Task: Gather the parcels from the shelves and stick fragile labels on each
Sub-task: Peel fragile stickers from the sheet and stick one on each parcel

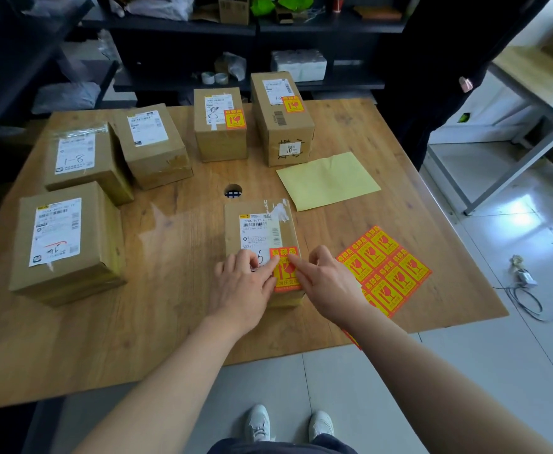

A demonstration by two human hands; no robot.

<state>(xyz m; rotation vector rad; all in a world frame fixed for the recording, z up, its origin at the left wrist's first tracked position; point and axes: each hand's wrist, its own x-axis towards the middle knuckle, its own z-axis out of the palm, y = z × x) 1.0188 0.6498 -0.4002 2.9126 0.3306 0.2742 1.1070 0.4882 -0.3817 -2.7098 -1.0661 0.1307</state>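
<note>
A small cardboard parcel [258,224] lies in front of me on the wooden table [170,322]. An orange-yellow fragile label [286,273] sits on its near right corner. My left hand [244,286] rests on the parcel top, index finger pressing the label's left side. My right hand [325,281] presses the label with its index fingertip, other fingers curled. A sheet of fragile labels [388,267] lies right of the parcel. Two parcels at the back [219,126] [281,116] carry fragile labels. Three parcels on the left [67,244] [78,158] [152,142] show only shipping labels.
A yellow backing sheet [327,180] lies right of centre. A cable hole [233,191] sits in the table's middle. Dark shelves [268,27] with bags and boxes stand behind the table. A white table [530,80] and floor cables [527,290] are to the right.
</note>
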